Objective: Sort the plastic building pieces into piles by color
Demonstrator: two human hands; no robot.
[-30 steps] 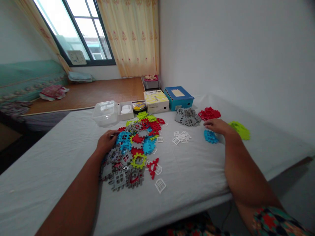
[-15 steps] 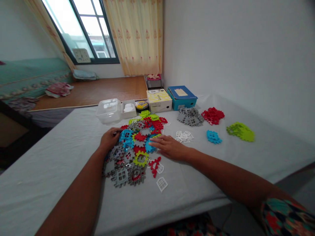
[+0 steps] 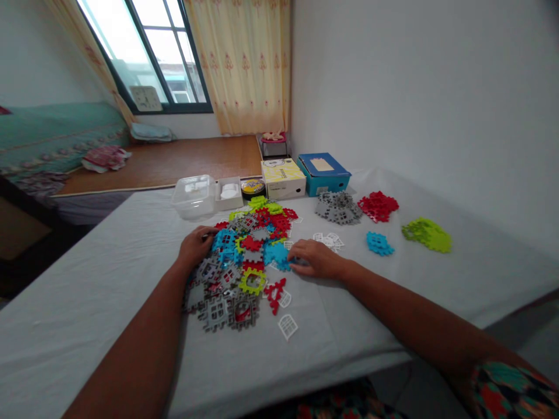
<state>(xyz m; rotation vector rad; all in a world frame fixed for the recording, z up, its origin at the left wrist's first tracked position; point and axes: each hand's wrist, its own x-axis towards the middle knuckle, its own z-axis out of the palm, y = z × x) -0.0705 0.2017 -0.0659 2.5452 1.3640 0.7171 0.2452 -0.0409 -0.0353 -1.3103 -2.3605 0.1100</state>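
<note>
Since half a second ago, the right hand (image 3: 317, 259) has pulled rightward, and a solid blue toothed plastic plate (image 3: 276, 255) at the right side of a multicoloured plate pile (image 3: 227, 278) has slid with it. Fingers curl at its edge; I cannot tell whether they pinch. The left hand (image 3: 195, 247) curls against the pile's left edge, grip unclear. White plastic window frames (image 3: 334, 240) lie just beyond the right hand. White cloth spreads over the worktop (image 3: 349, 326) between the right forearm and the near edge.
</note>
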